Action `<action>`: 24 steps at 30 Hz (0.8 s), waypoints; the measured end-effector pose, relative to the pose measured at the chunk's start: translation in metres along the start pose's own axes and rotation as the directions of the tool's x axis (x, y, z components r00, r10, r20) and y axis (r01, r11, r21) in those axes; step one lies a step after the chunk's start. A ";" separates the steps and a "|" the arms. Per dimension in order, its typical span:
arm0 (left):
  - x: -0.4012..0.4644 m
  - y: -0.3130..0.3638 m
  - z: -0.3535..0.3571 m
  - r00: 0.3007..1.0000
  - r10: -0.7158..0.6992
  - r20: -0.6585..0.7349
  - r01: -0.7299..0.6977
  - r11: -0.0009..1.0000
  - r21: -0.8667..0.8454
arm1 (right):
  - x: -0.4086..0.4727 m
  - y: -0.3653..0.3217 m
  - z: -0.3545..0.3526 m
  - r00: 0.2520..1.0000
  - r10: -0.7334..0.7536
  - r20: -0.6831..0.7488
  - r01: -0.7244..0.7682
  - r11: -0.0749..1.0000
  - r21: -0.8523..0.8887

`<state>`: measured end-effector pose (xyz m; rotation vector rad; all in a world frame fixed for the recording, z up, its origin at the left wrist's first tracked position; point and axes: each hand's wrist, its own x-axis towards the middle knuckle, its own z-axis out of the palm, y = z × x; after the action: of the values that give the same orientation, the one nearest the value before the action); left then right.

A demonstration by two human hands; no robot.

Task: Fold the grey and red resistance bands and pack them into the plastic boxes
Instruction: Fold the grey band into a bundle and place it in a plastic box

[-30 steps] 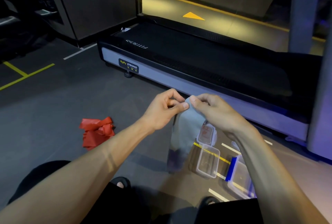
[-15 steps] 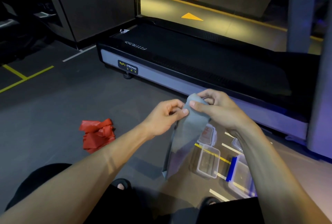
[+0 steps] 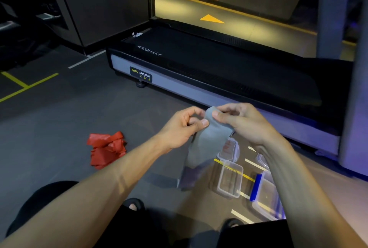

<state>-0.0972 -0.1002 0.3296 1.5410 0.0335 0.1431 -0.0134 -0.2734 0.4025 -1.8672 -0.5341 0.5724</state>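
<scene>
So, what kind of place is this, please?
Most likely a gym: a treadmill marked "FITNESS" and "BODY STRONG", yellow floor lines, and resistance bands, a red band on the floor and a grey band in hand.

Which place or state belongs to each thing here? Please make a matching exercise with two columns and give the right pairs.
Things:
1. grey band
2. red band
3. open clear box
4. blue-clipped box

Places or states:
A. crumpled on the floor, left of the arms
B. nearest the right forearm
C. pinched at the top by both hands, hanging
D. on the floor just right of the hanging band

Pairs: 1-C, 2-A, 3-D, 4-B
</scene>
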 end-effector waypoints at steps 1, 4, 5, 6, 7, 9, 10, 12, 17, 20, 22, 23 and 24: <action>0.000 0.000 0.000 1.000 0.004 0.005 -0.004 1.000 -0.005 | 0.000 0.000 0.001 1.000 0.000 -0.008 0.001 1.000 0.012; -0.002 0.004 0.000 0.999 0.027 0.020 -0.027 1.000 -0.008 | 0.000 0.000 0.002 1.000 -0.001 -0.016 0.002 1.000 0.027; -0.002 0.005 0.000 0.999 0.034 0.023 -0.034 0.999 -0.003 | 0.000 0.000 0.003 1.000 -0.001 -0.016 0.001 1.000 0.025; -0.002 0.006 0.000 0.999 0.042 0.022 -0.042 0.999 -0.001 | -0.001 0.001 0.003 1.000 -0.002 -0.017 0.002 1.000 0.025; -0.002 0.006 -0.001 0.999 0.049 0.017 -0.049 0.999 0.000 | -0.002 0.001 0.003 1.000 -0.006 -0.017 0.007 1.000 0.022; -0.002 0.007 -0.002 0.999 0.052 -0.002 -0.052 0.999 0.005 | -0.002 0.000 0.004 1.000 -0.010 -0.019 0.010 1.000 0.010; -0.002 0.007 -0.003 0.998 0.053 -0.017 -0.052 0.998 0.017 | -0.003 -0.001 0.005 1.000 -0.007 -0.023 0.007 1.000 0.000; -0.001 0.006 -0.003 0.996 0.063 -0.056 -0.061 0.997 0.046 | -0.004 -0.002 0.007 1.000 -0.015 -0.013 0.015 1.000 -0.020; -0.001 0.004 -0.001 0.989 0.083 -0.121 -0.069 0.992 0.110 | -0.003 0.001 0.011 0.999 -0.012 0.035 0.013 1.000 -0.016; -0.003 0.006 0.000 0.990 0.068 -0.120 -0.061 0.997 0.056 | -0.002 0.001 0.010 0.997 -0.032 0.071 0.034 0.999 -0.038; -0.003 0.007 -0.001 0.994 0.051 -0.099 -0.050 0.999 0.004 | -0.001 0.000 0.009 0.999 -0.036 0.028 0.037 0.998 -0.049; -0.003 0.007 -0.001 0.996 0.041 -0.078 -0.042 0.999 -0.011 | -0.001 -0.001 0.009 0.999 -0.047 0.000 0.046 0.996 -0.071; -0.003 0.006 -0.001 0.998 0.033 -0.057 -0.034 0.999 -0.023 | -0.001 -0.001 0.008 0.998 -0.058 -0.025 0.055 0.994 -0.100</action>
<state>-0.1011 -0.0996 0.3349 1.5143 0.0505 0.2131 -0.0187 -0.2677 0.4011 -1.9445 -0.6040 0.4892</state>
